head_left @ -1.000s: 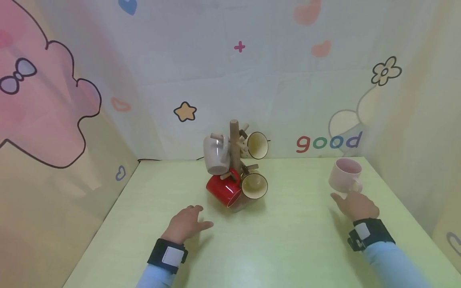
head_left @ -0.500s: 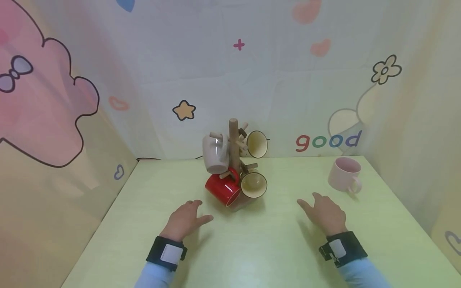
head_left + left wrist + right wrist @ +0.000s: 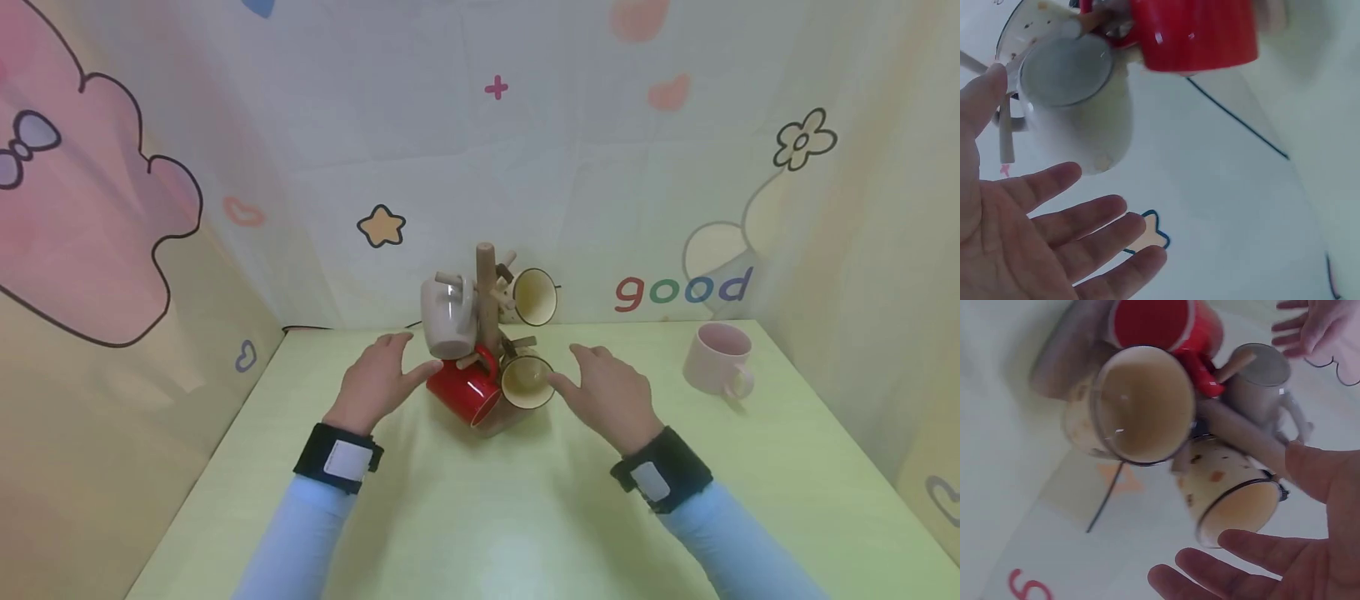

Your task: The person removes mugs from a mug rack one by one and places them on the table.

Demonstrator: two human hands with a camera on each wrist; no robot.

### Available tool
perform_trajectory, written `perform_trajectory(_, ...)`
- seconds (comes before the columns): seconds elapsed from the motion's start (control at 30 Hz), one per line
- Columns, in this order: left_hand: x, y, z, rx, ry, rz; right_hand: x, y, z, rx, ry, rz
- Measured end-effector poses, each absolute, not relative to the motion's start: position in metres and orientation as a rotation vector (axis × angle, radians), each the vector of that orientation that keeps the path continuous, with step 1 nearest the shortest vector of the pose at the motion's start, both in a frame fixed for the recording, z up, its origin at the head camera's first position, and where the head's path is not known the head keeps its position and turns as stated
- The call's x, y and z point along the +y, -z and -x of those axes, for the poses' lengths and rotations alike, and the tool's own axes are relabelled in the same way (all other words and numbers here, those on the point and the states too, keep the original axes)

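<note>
A wooden mug tree (image 3: pixel 487 292) stands at the middle back of the table with mugs hung on its pegs. On its left hang a light grey mug (image 3: pixel 448 321) above and a red mug (image 3: pixel 461 392) below. Two cream mugs with dark rims hang on the right, an upper one (image 3: pixel 536 297) and a lower one (image 3: pixel 528 382). My left hand (image 3: pixel 375 382) is held beside the grey and red mugs, fingers spread. Near the lower cream mug, my right hand (image 3: pixel 611 396) reaches in with its fingers extended. Neither hand holds anything; the right wrist view shows its palm facing the mugs.
A pink mug (image 3: pixel 717 358) stands upright at the back right of the pale green table (image 3: pixel 480 533). Behind the table hangs a printed cloth (image 3: pixel 570 183), and a thin dark cord (image 3: pixel 307 328) lies along the back left edge.
My right hand has left the pink mug and moved left toward the mug tree. My left hand has moved forward and up beside the tree. The mugs have stayed in place.
</note>
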State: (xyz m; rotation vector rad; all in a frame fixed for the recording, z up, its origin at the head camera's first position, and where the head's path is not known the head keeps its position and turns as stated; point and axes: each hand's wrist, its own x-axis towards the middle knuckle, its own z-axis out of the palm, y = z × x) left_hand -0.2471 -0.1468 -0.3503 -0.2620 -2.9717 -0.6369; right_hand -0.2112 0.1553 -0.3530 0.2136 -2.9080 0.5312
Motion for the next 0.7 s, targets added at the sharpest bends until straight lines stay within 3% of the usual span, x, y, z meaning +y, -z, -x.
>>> perform_trajectory(0.37,-0.133,0.297,0.284,-2.888,0.537,0.364,0.113,0.302,0.233,-2.88,-0.458,-0.303)
perform_trajectory(0.7,-0.114,0.281,0.303,-2.882,0.366,0.425,0.088,0.283,0.25,-2.858,-0.393,-0.377)
